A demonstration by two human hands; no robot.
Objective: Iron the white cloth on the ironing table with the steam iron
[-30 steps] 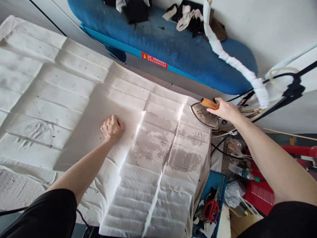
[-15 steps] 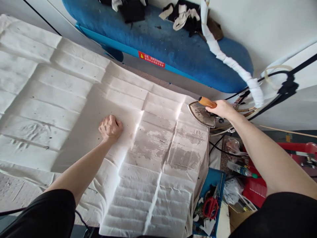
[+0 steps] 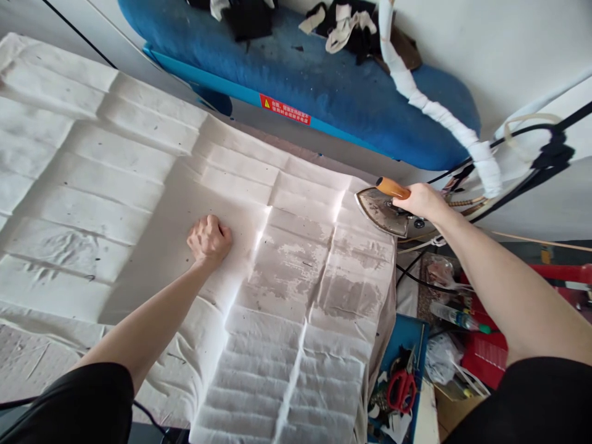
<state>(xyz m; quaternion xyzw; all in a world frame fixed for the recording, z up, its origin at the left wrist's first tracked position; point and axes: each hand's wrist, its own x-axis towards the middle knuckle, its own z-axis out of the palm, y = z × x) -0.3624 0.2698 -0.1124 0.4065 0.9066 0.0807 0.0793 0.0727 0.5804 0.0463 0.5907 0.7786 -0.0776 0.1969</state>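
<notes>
A large white creased cloth [image 3: 139, 203] lies spread over the work surface, with greyish patches near its right end. My left hand [image 3: 209, 239] rests on the cloth near its middle, fingers curled into a fist with nothing visible in it. My right hand [image 3: 423, 200] is closed round the orange handle of a steam iron [image 3: 383, 211], which sits tilted at the cloth's far right corner, its worn metal soleplate showing.
A blue padded board [image 3: 324, 86] with dark and white fabric scraps stands behind. A white-wrapped hose [image 3: 435, 111] and black cables run to the iron. Right of the table are red scissors [image 3: 401, 390], a blue tray [image 3: 407, 345], a bottle and red crates.
Hardly anything has moved; both hands keep their places, and the view has only shifted slightly.
</notes>
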